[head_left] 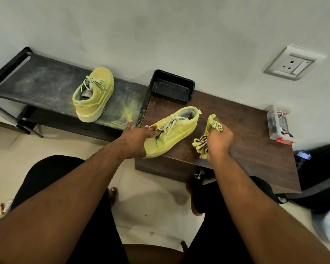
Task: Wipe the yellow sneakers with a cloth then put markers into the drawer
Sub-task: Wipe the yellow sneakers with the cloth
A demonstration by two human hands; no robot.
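Two yellow sneakers were out; the near sneaker point(171, 130) lay on the brown desk point(236, 130), toe toward the person and heel toward the wall, its grey laces loose; the far sneaker point(93, 94) stood well apart on the dusty black bench point(46, 84) to the left, where yellow powder was smeared near the bench's right edge; the left hand point(135, 141) rested on the toe end of the near sneaker, fingers spread and fairly straight, the thumb down at the sole edge, so it pressed rather than gripped; the right hand point(219, 139) was just beside that sneaker on its right, fingers curled round a bunched cloth point(208, 138), yellow-stained with dark stripes, which stuck out above and below the fist and hung apart from the shoe; a black tray point(171, 85) sat at the back of the desk against the wall; a clear plastic box point(278, 124) with a red clip stood near the desk's right edge, its contents too small to make out; a metal handle point(198, 175) showed on the desk's front face, below the right forearm; a wall socket point(291, 62) was set above on the right; a dark bag point(316, 178) lay on the floor beside the desk.
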